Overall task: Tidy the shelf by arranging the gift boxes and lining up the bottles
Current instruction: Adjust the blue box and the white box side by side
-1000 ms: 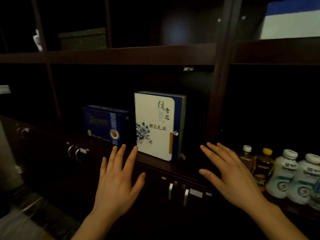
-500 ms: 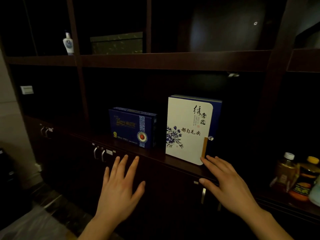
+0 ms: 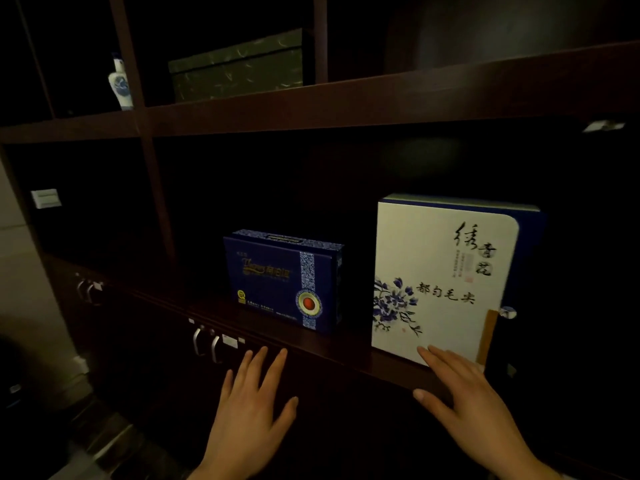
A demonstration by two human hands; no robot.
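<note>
A tall white gift box (image 3: 440,282) with blue flowers and black characters stands upright on the dark wooden shelf (image 3: 346,351). To its left stands a lower dark blue gift box (image 3: 280,282) with a red dot. My right hand (image 3: 474,407) is spread, palm down, its fingertips at the bottom edge of the white box. Below the shelf edge, in front of the cabinet doors, my left hand (image 3: 252,410) hangs with fingers apart and holds nothing. No drink bottles are in view.
On the upper shelf sit a dark green box (image 3: 239,67) and a small white and blue porcelain bottle (image 3: 119,83). Cabinet doors with metal handles (image 3: 206,342) run under the shelf. A wall switch (image 3: 45,198) is at the left. The scene is dim.
The view has swung left, so the drink bottles at the right have left the frame. My right hand has come up to the white box's lower edge. My left hand stays spread.
</note>
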